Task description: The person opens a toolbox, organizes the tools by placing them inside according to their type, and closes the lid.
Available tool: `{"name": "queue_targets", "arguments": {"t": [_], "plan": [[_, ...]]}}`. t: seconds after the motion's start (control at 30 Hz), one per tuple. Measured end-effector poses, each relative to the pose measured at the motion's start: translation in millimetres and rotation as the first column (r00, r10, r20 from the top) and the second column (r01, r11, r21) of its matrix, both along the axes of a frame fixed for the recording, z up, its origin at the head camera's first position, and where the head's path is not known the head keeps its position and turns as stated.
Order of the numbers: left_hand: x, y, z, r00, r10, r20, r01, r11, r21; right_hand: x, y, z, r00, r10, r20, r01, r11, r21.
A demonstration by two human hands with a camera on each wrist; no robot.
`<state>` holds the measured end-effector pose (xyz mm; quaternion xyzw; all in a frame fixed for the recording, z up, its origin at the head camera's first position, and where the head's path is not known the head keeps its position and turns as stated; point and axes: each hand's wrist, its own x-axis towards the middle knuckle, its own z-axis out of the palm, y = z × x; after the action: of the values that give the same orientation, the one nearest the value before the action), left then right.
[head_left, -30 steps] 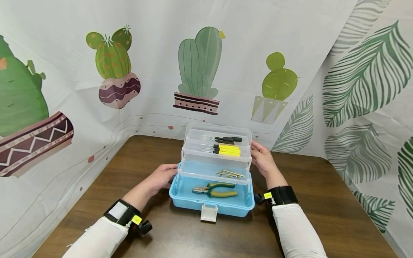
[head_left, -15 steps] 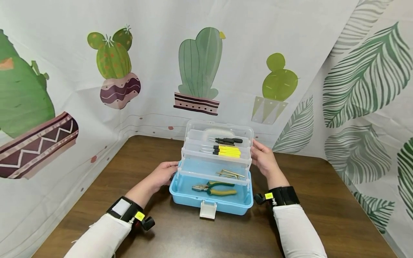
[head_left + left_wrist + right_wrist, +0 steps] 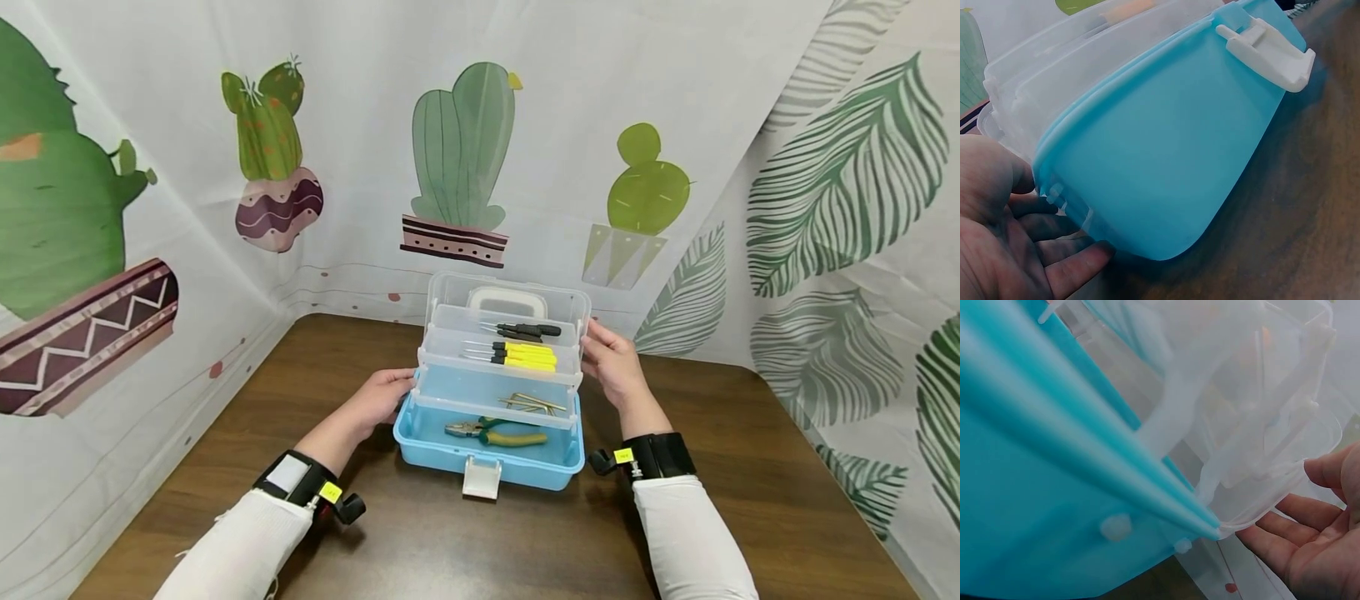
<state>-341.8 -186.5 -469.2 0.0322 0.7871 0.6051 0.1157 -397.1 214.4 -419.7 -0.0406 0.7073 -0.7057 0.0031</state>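
Note:
A light-blue toolbox with a clear lid and clear stepped trays stands open on the table. My left hand holds its left end, thumb by the rim and fingers along the end wall in the left wrist view. My right hand pinches the lid's right edge between thumb and fingers. Black-handled tools lie in the top tray, yellow-handled screwdrivers in the one below. Brass-coloured hex keys lie lower. Green-and-yellow pliers rest in the base, partly hidden by the tray above.
The white latch hangs down at the toolbox's front. Brown wooden tabletop extends around the box. Behind it hangs a curtain printed with cacti and leaves.
The lid has swung to show its white handle. The box's front edge has shifted slightly away from me, and the trays cover more of the pliers. Both hands keep their places on the box.

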Motion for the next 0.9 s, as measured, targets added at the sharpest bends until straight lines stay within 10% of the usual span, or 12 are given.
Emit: {"name": "queue_targets", "arguments": {"t": [0.9], "plan": [[6.8, 6.2, -1.5, 1.000, 0.029, 0.002, -0.029, 0.999, 0.034, 24.8, -6.8, 8.5, 0.986, -0.127, -0.112, 0.118, 0.990, -0.081]]}}
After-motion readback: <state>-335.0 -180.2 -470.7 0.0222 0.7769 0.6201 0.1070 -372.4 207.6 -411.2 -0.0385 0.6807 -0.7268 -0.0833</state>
